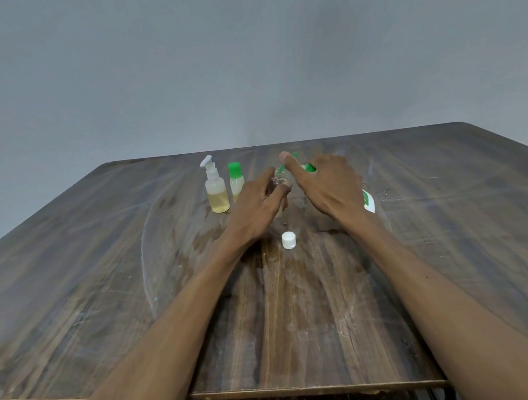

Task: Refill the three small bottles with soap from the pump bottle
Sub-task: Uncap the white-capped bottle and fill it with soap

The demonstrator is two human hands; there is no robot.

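My left hand (258, 202) grips a small clear bottle (278, 178) with its neck uncovered, held upright above the table. My right hand (327, 182) lies over the green pump head (309, 167) of the soap pump bottle, index finger stretched along the spout, which ends over the small bottle's mouth. Most of the pump bottle is hidden behind that hand; a piece of its white and green label (368, 202) shows. A white screw cap (289, 240) lies on the table near my wrists. At the left stand a small spray-top bottle (215, 189) with yellowish liquid and a small green-capped bottle (236, 180).
The wooden table (303, 311) is scratched and has wet-looking smears around the bottles. Its near edge runs across the bottom of the view. A plain grey wall is behind the far edge.
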